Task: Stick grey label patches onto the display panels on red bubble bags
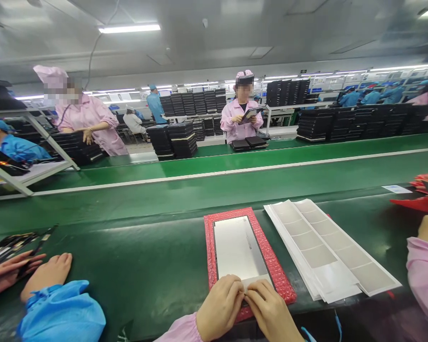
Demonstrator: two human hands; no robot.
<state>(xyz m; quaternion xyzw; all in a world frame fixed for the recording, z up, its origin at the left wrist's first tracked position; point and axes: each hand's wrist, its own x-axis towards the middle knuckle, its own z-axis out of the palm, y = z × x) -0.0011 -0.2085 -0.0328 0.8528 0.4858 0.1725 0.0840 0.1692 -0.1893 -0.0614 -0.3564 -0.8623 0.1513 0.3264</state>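
Left hand (219, 308) and right hand (271, 311) are pinching a white tab (257, 282) on a silver panel (235, 249) over red bubble wrap (281, 280), bottom centre.

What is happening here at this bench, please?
A person's left hand and right hand are at the near edge of a pale, dark-bordered flat panel, which lies on a red bubble-wrap pad on a green conveyor belt. A stack of white sheets with grey rectangles lies beside the pad. A co-worker in a blue sleeve sits at the left, and further down the line stand stacks of black trays.
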